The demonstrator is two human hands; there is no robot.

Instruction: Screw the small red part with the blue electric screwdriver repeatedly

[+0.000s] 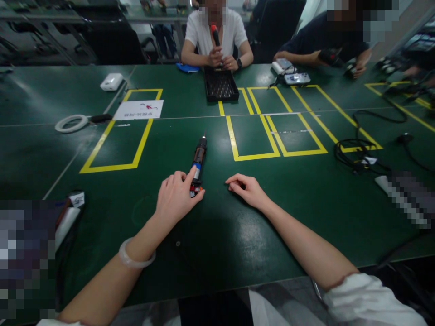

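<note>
A green work table (217,235) marked with yellow tape outlines, seen from above by the person seated at it.

At the far left lie a white ring of tubing or tape (71,123), a small white box (111,82) further back, and a printed paper sheet (138,109) at the top of a yellow tape rectangle (117,136).

Left of centre, the person's left hand (176,197), with a pale bangle (136,258) on its wrist, rests on the table. Its index finger lies along the near end of an electric screwdriver (199,156) and its thumb presses that end from the near side, a light pinch. The screwdriver lies flat on the table just left of centre, tip pointing away from the person, between the two groups of tape outlines.

Just beside it to the right, the right hand (246,188) rests on the table with fingers loosely curled under, holding nothing and not touching the screwdriver.

Across the table, a person in a white shirt (233,31) holds an orange-topped tool (215,34) upright over a black tray (220,83). Right of the tray are several more yellow outlines (275,136).

Further right, a coiled black cable (353,149) lies on the table, and a second person in a dark top (319,38) leans on the far edge.
</note>
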